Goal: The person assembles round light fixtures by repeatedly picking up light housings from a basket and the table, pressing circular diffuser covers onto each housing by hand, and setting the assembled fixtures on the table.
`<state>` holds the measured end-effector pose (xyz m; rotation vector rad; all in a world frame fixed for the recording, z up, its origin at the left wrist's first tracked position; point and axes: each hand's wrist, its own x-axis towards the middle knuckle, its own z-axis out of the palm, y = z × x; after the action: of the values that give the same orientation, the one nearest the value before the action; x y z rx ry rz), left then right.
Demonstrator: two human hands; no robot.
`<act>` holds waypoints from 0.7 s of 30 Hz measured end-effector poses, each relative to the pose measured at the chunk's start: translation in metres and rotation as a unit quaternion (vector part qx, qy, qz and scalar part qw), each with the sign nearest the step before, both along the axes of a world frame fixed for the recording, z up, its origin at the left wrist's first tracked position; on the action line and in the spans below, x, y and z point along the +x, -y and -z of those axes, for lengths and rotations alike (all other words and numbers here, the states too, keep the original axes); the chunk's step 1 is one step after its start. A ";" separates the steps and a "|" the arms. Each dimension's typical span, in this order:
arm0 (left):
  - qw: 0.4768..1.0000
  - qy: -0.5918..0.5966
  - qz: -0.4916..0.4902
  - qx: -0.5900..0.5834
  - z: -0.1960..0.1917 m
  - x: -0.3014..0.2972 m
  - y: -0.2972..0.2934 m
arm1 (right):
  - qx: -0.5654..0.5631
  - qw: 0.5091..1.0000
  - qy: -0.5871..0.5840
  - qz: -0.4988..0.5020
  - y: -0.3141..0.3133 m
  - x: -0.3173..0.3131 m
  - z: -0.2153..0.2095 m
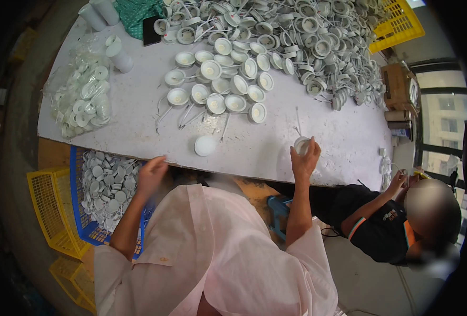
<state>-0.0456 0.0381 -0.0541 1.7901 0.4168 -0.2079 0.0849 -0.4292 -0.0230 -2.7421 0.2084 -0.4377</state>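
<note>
Where lamps (211,69) crowd, housings (323,48) heap behind; bag (86,97) alongside.

On your right, a dark-framed window (447,125) is letting in daylight beside a pale wall (438,48). Before you, a white worktop (138,124) is stretching across; a blue stool (279,208) is standing below its near edge, and grey floor (368,287) is showing rightward.

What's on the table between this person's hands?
In the head view, a round white piece lies between the left hand and right hand, slightly farther out, nearer the left.
</note>
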 end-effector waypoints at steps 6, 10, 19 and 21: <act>0.906 0.312 0.264 0.112 -0.091 0.081 0.101 | 0.186 0.969 0.014 -0.161 -0.103 -0.013 -0.074; 0.865 0.362 0.286 0.196 -0.103 0.098 0.110 | 0.183 0.920 -0.021 -0.346 -0.158 -0.022 -0.098; 0.933 0.067 0.355 -0.005 -0.097 0.081 0.038 | 0.155 0.792 -0.120 -0.578 -0.216 -0.022 -0.092; 0.948 0.035 0.317 -0.022 -0.097 0.074 0.032 | 0.130 0.780 -0.129 -0.599 -0.226 -0.024 -0.090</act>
<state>0.0287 0.0058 0.0434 1.8327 -0.2290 -0.5944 0.0614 -0.2031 0.0673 -2.0652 -1.2439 0.3128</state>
